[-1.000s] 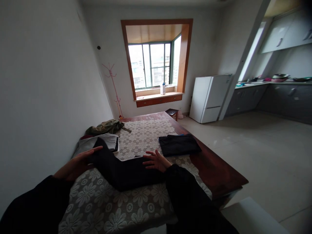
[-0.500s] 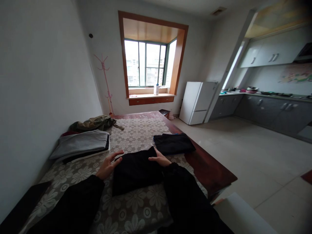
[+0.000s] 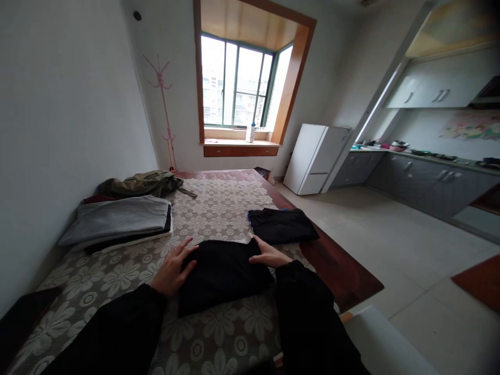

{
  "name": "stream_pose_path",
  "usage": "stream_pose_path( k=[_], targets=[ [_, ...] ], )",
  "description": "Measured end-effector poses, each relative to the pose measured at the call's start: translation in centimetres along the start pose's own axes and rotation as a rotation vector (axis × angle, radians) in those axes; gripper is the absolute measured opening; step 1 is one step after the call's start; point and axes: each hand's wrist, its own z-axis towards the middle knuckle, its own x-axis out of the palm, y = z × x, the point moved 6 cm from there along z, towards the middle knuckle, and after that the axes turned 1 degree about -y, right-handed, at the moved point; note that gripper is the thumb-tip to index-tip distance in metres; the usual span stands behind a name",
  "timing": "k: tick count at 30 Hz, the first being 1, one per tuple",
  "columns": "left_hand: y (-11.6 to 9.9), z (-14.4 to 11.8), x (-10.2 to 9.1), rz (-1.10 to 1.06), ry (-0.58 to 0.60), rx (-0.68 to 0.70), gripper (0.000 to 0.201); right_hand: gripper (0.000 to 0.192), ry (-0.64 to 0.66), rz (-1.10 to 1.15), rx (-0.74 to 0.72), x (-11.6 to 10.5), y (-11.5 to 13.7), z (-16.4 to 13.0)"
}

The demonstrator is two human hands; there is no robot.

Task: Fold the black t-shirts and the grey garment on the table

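Facing one table [image 3: 344,276] under one tablecloth [image 3: 222,205], we are seeing one clothes pile [image 3: 121,219] leftward and one dark bundle [image 3: 283,226] rightward. One black garment [image 3: 222,271] is lying between our two hands, its long axis running left to right, neither hand being nearer. Our left hand [image 3: 175,270] is resting on its left side, fingers spread; our right hand [image 3: 270,254] is touching its far right corner, whether pinching we cannot tell.

Matt black cloth [image 3: 224,276] lies at the lower centre over a textured tablecloth [image 3: 121,276] with raised, lace-like flowers, while the counter [image 3: 339,273] showing right of centre is reddish-brown wood with a faint sheen. Soft-looking grey fabric [image 3: 121,217] sits at left; pale floor tiles [image 3: 414,271] at lower right look smooth and lightly glossy.
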Motion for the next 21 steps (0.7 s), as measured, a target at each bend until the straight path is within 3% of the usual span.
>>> stream_pose_path(
  k=[3,6,10,14,18,21],
  targets=[
    [-1.3,-0.3,-0.3,0.049,0.005,0.091,0.045,0.092,-0.043,0.043,-0.031,-0.2,0.5,-0.1],
    [-2.4,-0.7,-0.1,0.132,0.069,0.138,0.056,0.078,-0.133,0.012,0.031,-0.8,0.6,-0.1],
    [-1.8,-1.2,0.6,0.207,0.153,0.053,0.089,0.08,-0.214,-0.17,0.111,-1.5,0.4,-0.3],
    [0.2,-1.1,0.5,0.282,0.087,-0.125,0.114,0.079,-0.224,-0.362,0.099,-1.3,0.7,-0.6],
    [1.9,-1.2,-0.6,0.321,0.004,-0.33,0.1,0.074,-0.221,-0.55,0.17,-1.0,1.0,-0.8],
    [1.6,-0.9,-1.4,0.265,-0.035,-0.293,0.066,0.08,-0.245,-0.636,0.222,-1.1,1.2,-1.0]
  ],
)
